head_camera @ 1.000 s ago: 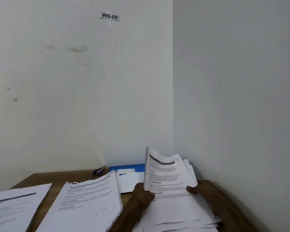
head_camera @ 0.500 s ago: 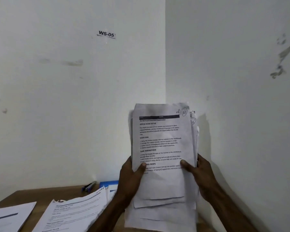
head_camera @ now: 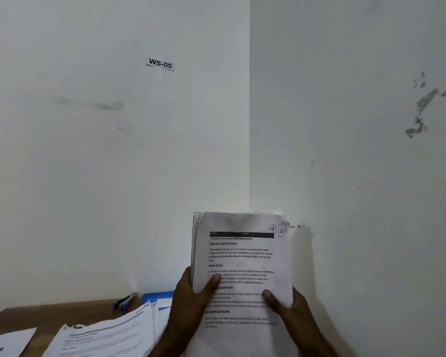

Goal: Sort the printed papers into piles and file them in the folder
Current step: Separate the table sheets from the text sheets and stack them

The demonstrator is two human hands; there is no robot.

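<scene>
1. Two hands, the left hand point(head_camera: 191, 297) and the right hand point(head_camera: 291, 310), are gripping a stack of papers point(head_camera: 242, 253) by its side edges, thumbs pressing on the front page.
2. They are holding the stack upright, above the right end of the table point(head_camera: 49, 315).
3. Another pile point(head_camera: 108, 336) and a sheet point(head_camera: 8, 341) are lying to the left on the table.
4. Behind the pile, a blue folder point(head_camera: 157, 296) is lying beside what may be a stapler point(head_camera: 125, 301).

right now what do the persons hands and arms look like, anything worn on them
The left hand and right hand are bare: no gloves, rings or watch can be seen. The left forearm and right forearm show no sleeve up to the frame's bottom edge.
</scene>
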